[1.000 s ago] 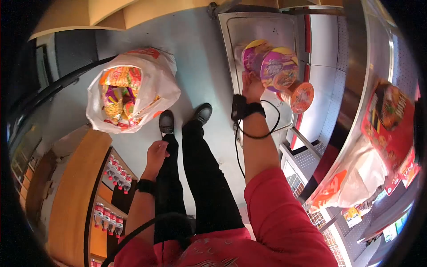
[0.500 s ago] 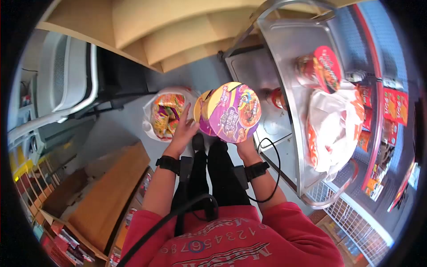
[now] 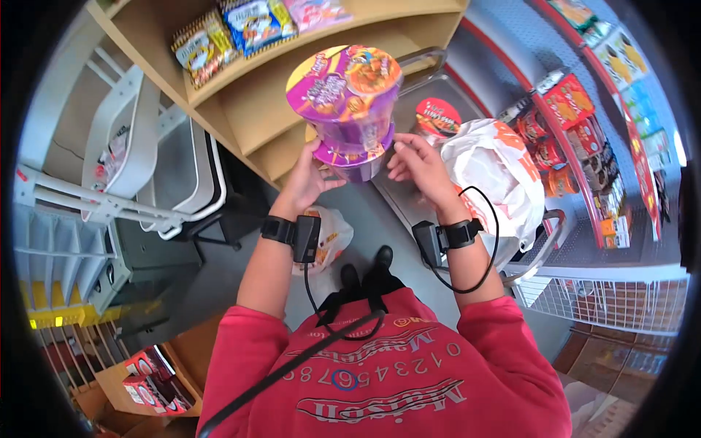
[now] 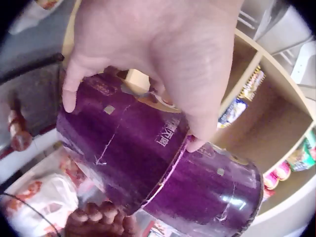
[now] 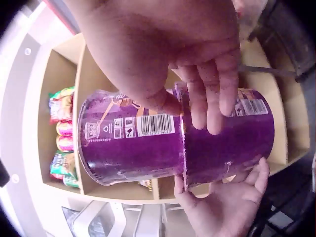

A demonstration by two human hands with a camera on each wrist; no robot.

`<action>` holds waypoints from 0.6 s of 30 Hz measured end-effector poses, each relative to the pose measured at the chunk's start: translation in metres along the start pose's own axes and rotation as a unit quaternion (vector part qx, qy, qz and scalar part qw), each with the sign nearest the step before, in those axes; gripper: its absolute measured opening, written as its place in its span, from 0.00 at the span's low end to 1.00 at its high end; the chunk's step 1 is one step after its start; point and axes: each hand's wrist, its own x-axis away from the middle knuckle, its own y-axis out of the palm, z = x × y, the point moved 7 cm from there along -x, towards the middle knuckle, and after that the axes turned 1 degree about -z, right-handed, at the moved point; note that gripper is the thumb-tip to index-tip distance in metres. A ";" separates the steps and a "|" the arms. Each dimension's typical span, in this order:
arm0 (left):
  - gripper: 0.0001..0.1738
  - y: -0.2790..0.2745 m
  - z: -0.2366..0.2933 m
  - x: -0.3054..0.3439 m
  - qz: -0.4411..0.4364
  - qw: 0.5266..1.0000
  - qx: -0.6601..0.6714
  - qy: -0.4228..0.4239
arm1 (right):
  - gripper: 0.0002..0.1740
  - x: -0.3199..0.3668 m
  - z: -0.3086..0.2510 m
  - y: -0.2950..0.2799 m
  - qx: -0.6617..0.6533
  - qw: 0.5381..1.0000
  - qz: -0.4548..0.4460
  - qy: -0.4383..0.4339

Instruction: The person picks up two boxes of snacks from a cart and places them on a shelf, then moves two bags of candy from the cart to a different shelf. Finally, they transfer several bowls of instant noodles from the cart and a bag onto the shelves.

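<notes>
Two purple instant noodle cups are stacked in front of me, the upper cup (image 3: 343, 84) standing on the lid of the lower cup (image 3: 365, 157). My left hand (image 3: 308, 181) grips the lower cup from the side; the left wrist view puts its thumb at the seam where the cups meet. On the other side is my right hand (image 3: 423, 168), its fingers loosely extended. In the right wrist view its thumb and fingers (image 5: 215, 116) overlap the stack near the seam, close by the barcodes.
A wooden shelf (image 3: 252, 109) with snack bags (image 3: 255, 25) stands ahead. To the right, a metal cart (image 3: 412, 201) bears a red-lidded noodle cup (image 3: 438, 117) and a white plastic bag (image 3: 485, 171). Another bag (image 3: 332, 233) is on the floor. Packets hang at right.
The noodle cups have moved from low over the cart, through both hands before me, up toward the shelf. My left hand has taken hold; my right has loosened. The view has tilted up.
</notes>
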 end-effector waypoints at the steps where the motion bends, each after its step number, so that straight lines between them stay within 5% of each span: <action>1: 0.33 0.017 0.014 0.005 0.015 1.000 -0.020 0.015 | 0.20 0.006 -0.017 -0.006 -0.003 0.999 0.022 -0.024; 7: 0.35 0.102 0.047 0.024 -0.064 0.994 -0.093 0.007 | 0.20 0.054 -0.096 -0.040 -0.022 0.980 0.116 -0.161; 18: 0.39 0.189 0.003 0.023 -0.217 0.941 -0.233 -0.110 | 0.15 0.155 -0.102 -0.078 -0.013 0.986 0.143 -0.080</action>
